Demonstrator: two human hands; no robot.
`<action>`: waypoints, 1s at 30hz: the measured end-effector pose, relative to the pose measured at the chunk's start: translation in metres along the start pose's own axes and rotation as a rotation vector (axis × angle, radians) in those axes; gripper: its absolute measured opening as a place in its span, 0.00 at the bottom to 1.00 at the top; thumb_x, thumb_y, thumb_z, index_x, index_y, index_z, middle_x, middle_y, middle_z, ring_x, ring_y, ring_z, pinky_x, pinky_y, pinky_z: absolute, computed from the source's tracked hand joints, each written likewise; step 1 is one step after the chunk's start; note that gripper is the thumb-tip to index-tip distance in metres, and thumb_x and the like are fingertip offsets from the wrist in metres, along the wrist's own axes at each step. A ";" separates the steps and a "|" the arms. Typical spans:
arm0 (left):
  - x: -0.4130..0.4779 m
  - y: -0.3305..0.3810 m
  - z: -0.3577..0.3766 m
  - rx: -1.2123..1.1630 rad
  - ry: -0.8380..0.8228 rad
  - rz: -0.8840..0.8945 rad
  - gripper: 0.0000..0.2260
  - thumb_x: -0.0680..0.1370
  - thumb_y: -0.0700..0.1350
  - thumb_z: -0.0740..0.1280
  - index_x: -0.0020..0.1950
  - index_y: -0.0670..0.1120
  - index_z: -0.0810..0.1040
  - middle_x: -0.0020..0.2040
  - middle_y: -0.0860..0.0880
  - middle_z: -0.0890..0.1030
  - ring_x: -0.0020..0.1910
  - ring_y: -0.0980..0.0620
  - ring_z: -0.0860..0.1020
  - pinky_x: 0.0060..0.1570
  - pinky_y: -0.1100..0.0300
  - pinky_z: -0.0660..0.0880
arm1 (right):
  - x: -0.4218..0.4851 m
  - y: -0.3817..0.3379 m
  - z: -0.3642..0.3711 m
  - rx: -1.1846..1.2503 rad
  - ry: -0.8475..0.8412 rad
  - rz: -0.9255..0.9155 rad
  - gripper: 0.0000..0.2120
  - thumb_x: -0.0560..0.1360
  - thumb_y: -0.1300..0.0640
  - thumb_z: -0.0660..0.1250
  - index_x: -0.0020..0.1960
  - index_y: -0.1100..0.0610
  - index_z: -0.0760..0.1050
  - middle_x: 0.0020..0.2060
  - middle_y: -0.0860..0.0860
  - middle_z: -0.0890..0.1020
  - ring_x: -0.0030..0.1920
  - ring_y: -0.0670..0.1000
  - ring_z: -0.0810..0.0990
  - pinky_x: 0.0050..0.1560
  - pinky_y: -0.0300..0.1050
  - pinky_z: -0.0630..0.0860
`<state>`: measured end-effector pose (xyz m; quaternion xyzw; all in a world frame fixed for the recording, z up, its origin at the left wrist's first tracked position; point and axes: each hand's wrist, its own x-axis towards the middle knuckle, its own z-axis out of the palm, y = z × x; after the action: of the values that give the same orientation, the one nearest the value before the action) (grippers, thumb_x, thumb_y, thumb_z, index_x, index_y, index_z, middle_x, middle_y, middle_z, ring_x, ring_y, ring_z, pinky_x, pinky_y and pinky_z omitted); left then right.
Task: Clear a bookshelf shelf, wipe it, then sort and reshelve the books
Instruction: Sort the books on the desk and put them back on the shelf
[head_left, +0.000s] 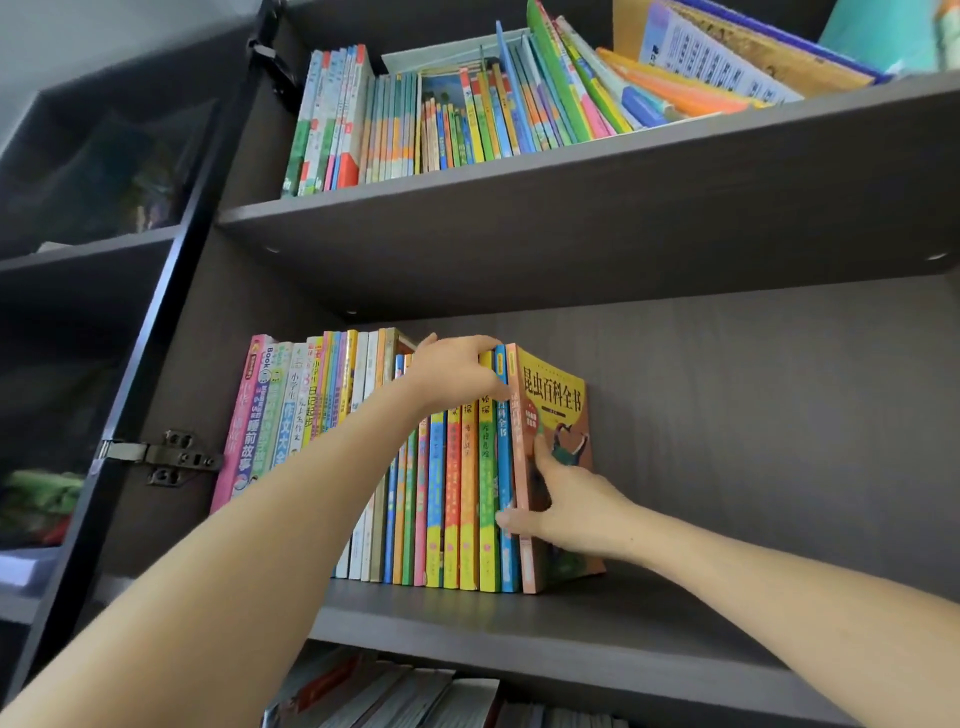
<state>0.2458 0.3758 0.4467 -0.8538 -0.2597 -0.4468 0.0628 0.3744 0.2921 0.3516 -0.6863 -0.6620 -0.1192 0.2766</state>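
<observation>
here, left hand (457, 366) curled over book row (436, 499), right hand (576, 506) — narrow grip — pinching orange book (563, 402)

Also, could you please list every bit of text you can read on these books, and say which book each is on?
"昆虫百科全书": cover of the orange book, gripped by the right hand.
"Book" and "睡前故事": white spine near the row's left end.
"作文大全": green spine.
"日记起步": pale spine.
The colourful books whose tops the left hand grips, and the upper shelf's books: too small or blurred.
</observation>
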 end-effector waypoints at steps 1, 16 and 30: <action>0.001 0.001 -0.002 -0.049 -0.004 0.004 0.21 0.77 0.48 0.67 0.70 0.50 0.69 0.60 0.51 0.77 0.65 0.50 0.72 0.74 0.44 0.52 | 0.002 -0.001 0.003 0.005 0.051 -0.011 0.42 0.76 0.42 0.65 0.78 0.49 0.40 0.68 0.45 0.72 0.63 0.46 0.76 0.57 0.43 0.76; -0.025 0.061 0.037 0.019 0.255 -0.042 0.18 0.76 0.60 0.66 0.35 0.47 0.68 0.31 0.52 0.71 0.29 0.57 0.70 0.26 0.66 0.63 | -0.005 -0.008 0.000 0.124 0.443 0.092 0.16 0.78 0.54 0.63 0.63 0.58 0.68 0.43 0.48 0.77 0.41 0.47 0.78 0.32 0.35 0.73; -0.131 -0.003 -0.051 -0.584 0.691 -0.406 0.08 0.76 0.45 0.65 0.38 0.44 0.71 0.33 0.49 0.77 0.34 0.48 0.77 0.35 0.59 0.74 | -0.041 -0.031 -0.017 -0.083 0.526 0.084 0.31 0.75 0.35 0.61 0.72 0.49 0.62 0.60 0.50 0.79 0.57 0.54 0.79 0.51 0.47 0.74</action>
<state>0.1466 0.3103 0.3726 -0.5697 -0.2488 -0.7611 -0.1849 0.3435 0.2476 0.3509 -0.6695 -0.5328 -0.3088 0.4154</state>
